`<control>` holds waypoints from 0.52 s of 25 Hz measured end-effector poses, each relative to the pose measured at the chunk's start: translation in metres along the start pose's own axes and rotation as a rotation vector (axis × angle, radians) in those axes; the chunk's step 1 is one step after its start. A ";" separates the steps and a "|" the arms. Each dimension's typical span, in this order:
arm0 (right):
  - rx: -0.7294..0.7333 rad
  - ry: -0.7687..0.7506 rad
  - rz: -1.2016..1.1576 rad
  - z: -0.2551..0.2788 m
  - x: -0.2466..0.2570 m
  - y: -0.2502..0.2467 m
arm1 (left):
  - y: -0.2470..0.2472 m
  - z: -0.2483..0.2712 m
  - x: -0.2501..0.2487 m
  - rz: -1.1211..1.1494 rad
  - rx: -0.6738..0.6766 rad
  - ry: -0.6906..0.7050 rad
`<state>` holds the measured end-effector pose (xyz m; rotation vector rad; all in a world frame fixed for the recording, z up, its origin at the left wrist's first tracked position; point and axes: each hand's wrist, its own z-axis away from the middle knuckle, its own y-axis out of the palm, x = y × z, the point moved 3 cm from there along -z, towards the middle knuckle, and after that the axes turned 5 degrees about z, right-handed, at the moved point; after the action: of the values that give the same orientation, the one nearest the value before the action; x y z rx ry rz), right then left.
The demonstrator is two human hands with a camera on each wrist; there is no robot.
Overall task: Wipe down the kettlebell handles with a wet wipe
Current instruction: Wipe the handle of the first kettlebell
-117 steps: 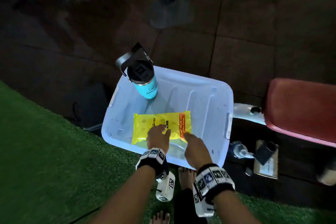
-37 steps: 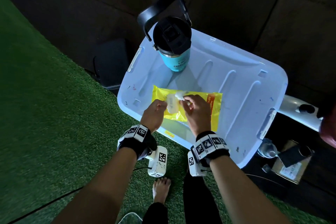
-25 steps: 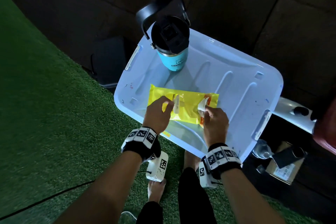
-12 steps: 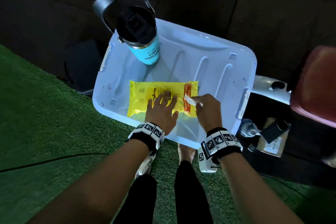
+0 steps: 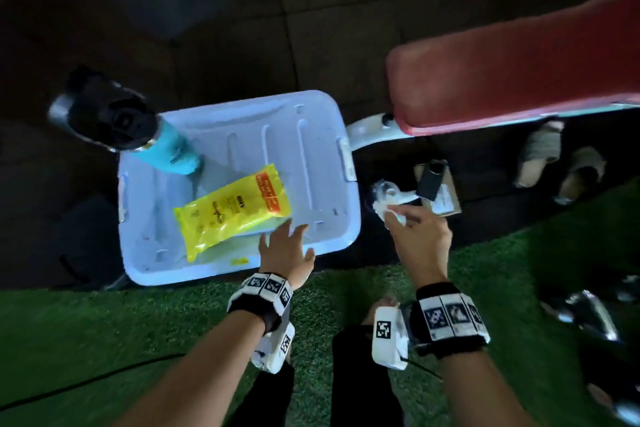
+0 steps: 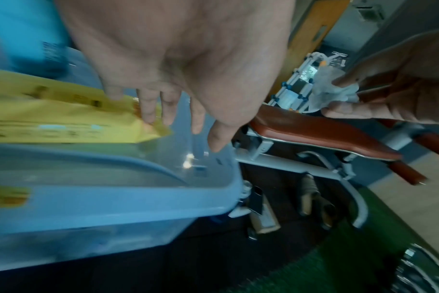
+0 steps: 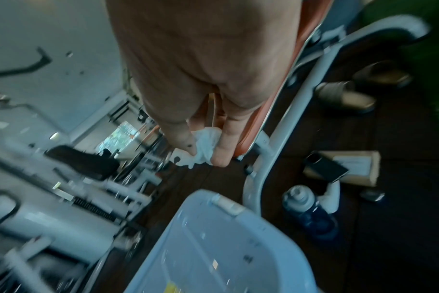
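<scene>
Both forearms reach up from the bottom of the head view, each wrist wearing a marker-covered band. The left hand [image 5: 286, 255], at centre frame, is palm down with fingers spread and straight. The right hand [image 5: 420, 239], right of centre, has its fingers curled, pinching at the fingertips [image 7: 219, 156].

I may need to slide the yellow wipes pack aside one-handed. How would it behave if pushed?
The yellow wipes pack looks like a soft, slightly puffy pouch, so it would probably buckle rather than stay stiff. Lying flat on the smooth bin lid, it should slide easily and seems unlikely to roll.
</scene>
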<state>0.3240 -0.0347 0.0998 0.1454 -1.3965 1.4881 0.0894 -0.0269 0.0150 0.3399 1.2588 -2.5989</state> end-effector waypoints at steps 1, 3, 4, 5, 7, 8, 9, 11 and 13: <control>-0.056 0.031 -0.038 0.002 -0.021 -0.031 | 0.009 0.004 -0.031 0.012 0.030 0.072; -0.162 0.101 -0.136 0.004 -0.076 -0.091 | 0.036 0.010 -0.102 0.011 0.126 0.202; -0.207 0.135 -0.162 0.004 -0.109 -0.120 | 0.053 0.011 -0.139 0.008 0.188 0.256; -0.226 0.172 -0.159 0.005 -0.136 -0.139 | 0.070 0.011 -0.163 0.012 0.253 0.289; -0.283 0.267 -0.133 0.004 -0.212 -0.196 | 0.126 0.014 -0.233 -0.020 0.416 0.351; -0.310 0.311 -0.128 0.002 -0.251 -0.221 | 0.157 0.013 -0.265 -0.042 0.486 0.361; -0.342 0.355 -0.129 0.003 -0.291 -0.243 | 0.191 0.011 -0.292 -0.069 0.543 0.365; -0.419 0.431 -0.115 0.002 -0.371 -0.278 | 0.263 0.002 -0.343 -0.152 0.625 0.386; -0.464 0.471 -0.123 -0.006 -0.433 -0.299 | 0.324 -0.012 -0.382 -0.200 0.665 0.395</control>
<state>0.7361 -0.3458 0.0001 -0.3812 -1.2756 0.9797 0.5515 -0.1715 -0.1139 0.9184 0.4780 -3.1755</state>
